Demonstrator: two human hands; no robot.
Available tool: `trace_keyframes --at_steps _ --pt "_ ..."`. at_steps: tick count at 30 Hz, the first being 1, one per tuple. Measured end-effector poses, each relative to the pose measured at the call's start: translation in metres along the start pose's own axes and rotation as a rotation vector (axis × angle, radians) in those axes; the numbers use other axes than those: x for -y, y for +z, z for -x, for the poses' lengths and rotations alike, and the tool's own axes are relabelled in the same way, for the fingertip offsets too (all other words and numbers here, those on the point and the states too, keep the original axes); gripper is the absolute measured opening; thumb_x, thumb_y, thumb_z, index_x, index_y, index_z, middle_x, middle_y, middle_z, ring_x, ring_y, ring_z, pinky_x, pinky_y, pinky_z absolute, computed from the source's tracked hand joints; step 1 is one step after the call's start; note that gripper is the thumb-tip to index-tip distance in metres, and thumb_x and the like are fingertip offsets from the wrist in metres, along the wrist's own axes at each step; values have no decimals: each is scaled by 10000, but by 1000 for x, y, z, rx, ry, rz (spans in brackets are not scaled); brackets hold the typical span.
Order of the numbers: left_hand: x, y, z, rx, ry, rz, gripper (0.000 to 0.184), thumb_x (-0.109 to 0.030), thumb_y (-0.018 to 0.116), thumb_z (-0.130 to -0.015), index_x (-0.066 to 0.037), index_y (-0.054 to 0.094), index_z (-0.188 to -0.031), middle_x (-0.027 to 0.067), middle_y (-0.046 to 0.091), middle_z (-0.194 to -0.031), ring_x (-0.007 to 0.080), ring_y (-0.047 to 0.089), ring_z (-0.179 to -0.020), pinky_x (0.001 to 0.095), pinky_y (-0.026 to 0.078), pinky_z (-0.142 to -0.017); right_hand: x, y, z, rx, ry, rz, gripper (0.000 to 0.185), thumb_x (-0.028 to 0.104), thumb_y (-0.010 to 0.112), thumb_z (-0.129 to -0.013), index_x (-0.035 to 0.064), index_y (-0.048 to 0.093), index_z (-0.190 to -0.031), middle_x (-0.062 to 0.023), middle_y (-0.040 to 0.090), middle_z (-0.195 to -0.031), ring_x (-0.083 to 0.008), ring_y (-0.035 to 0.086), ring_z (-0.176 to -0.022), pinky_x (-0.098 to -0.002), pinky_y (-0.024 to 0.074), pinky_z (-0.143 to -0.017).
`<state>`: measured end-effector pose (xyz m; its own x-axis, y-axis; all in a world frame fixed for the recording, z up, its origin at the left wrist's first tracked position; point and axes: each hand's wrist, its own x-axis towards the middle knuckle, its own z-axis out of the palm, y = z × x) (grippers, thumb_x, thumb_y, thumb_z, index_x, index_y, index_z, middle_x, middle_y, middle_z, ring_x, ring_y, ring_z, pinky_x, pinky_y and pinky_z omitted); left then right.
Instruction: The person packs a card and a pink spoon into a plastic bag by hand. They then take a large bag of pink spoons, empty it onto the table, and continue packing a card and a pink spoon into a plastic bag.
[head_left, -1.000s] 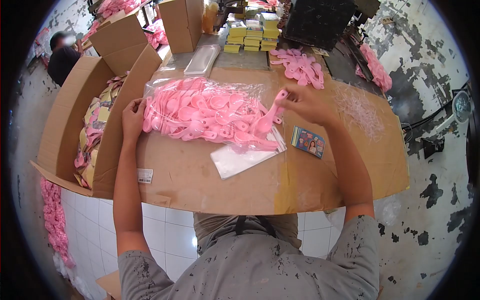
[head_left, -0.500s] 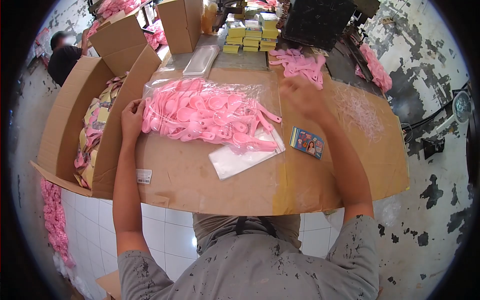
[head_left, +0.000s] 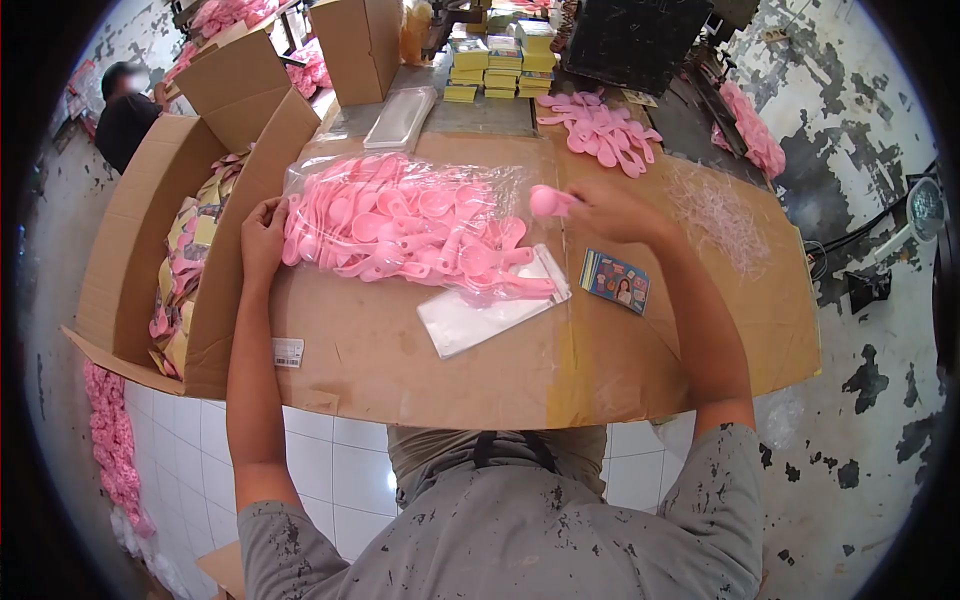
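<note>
A clear plastic bag full of pink measuring scoops lies in front of me, its right end toward my right hand. My left hand is closed on the bag's left edge beside the cardboard box. Held in my right hand is a single pink scoop, its round bowl pointing left at the bag's right end. Beyond that hand, a loose pile of pink scoops rests on the table. White flat plastic sleeves lie partly under the bag.
An open cardboard box with pink and yellow pieces stands at left. Printed cards lie right of the sleeves. Stacks of yellow-edged cards are at the back. Clear plastic strips lie at right. A person is at far left.
My right hand has come from the scoop pile toward the bag and now shows a pink scoop. Scoops at the bag's right end have shifted inward. My left hand stays put.
</note>
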<state>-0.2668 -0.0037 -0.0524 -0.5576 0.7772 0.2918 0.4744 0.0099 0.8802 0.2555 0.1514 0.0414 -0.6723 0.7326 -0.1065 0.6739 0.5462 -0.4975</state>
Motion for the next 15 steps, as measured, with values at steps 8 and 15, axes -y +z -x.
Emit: trace_keyframes --at_steps 8,15 --pt "-4 2 1 -24 25 -2 275 -183 647 -1028 63 702 -1138 72 741 -988 97 667 -868 249 538 -777 -22 -28 -7 -811 -321 409 222 122 663 -896 33 673 -1099 -136 661 -1106 -346 626 -1086 -429 499 -976" --pt "3 2 0 -23 38 9 270 -184 648 -1028 55 706 -1138 62 737 -990 97 666 -880 247 536 -782 53 41 20 -38 -538 186 361 115 749 -790 96 713 -1148 -124 581 -1131 -310 558 -1172 -425 462 -1019"
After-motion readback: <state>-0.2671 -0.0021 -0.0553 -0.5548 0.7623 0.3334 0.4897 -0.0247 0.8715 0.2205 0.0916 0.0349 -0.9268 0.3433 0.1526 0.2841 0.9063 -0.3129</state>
